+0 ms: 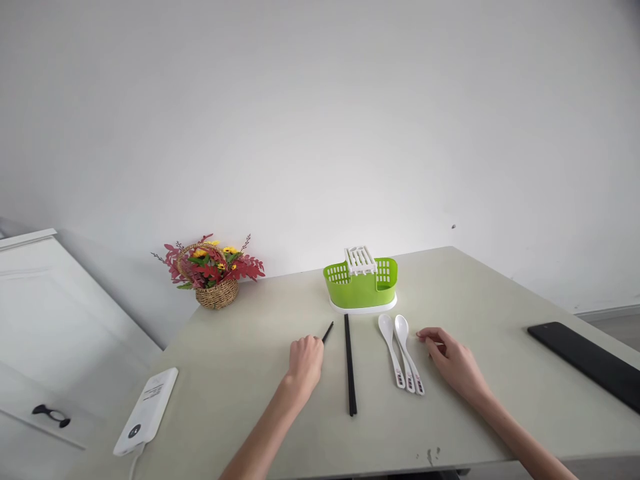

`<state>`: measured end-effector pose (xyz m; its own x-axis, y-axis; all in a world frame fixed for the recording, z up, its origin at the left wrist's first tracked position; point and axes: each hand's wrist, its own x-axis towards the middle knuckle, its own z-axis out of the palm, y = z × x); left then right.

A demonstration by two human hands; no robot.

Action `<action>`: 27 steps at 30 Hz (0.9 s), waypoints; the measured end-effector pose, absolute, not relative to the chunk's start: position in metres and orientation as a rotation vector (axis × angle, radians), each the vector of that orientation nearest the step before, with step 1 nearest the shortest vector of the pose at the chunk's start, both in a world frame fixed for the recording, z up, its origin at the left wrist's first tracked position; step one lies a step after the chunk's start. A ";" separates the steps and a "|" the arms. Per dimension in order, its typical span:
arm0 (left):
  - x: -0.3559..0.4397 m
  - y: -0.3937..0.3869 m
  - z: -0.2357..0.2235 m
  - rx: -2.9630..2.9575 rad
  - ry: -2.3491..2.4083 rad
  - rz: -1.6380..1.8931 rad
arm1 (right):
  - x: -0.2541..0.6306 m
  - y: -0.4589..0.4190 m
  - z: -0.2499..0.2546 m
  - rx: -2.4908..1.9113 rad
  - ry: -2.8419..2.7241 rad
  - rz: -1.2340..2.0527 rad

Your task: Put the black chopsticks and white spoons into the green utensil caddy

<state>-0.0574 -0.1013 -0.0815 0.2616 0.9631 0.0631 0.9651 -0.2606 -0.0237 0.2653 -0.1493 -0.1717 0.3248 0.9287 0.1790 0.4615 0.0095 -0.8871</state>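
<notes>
1. The broad, pale greenish-grey table [430,287] backs onto the wall; its near edge crosses the bottom of the view, under the right forearm.
2. The long, flat, black object [585,360] lies out by the right edge, leaving bare tabletop between it and the right hand.
3. The brown woven basket of red and yellow flowers [217,293] stands at the back left, probably as decoration, with open surface before it.
4. The lime-green plastic holder with white slatted top and base [350,293] stands upright near the wall, its open side sections likely meant for utensils; access is freest from the front and above.
5. The left hand [305,360] is closed around slim black sticks [329,331], tips pointing forward; how many is hidden.
6. The right hand [455,360] has loosely bent fingers, visibly holding nothing, just beside the spoons, not touching.
7. The long, straight black chopsticks [350,367] lie together, with bare strips either side.
8. The white, glossy spoons [395,362] lie handles nearward, perhaps for easy grasping; three handles show, but only two bowls.
</notes>
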 end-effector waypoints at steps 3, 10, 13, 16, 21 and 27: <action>-0.056 -0.103 -0.080 -2.466 -1.872 -0.069 | 0.265 -0.149 -0.172 -1.611 -1.287 0.596; -0.069 -0.093 -0.052 -2.490 -1.871 -0.341 | 0.266 -0.150 -0.172 -1.631 -1.295 0.601; -0.076 -0.090 -0.038 -2.599 -1.814 -0.904 | 0.266 -0.151 -0.171 -1.645 -1.303 0.611; -0.079 -0.094 -0.033 -2.603 -1.644 -1.628 | 0.266 -0.152 -0.170 -1.655 -1.306 0.610; -0.082 -0.099 -0.044 -2.536 -1.588 -1.857 | 0.265 -0.153 -0.168 -1.671 -1.297 0.591; -0.087 -0.094 -0.061 -2.537 -1.587 -1.862 | 0.267 -0.153 -0.172 -1.688 -1.308 0.591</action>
<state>-0.0865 -0.0935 -0.0614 0.0712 0.8222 0.5648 0.4276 -0.5367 0.7274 0.2668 -0.1531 -0.1718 0.3285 0.9330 0.1468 0.5068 -0.0429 -0.8610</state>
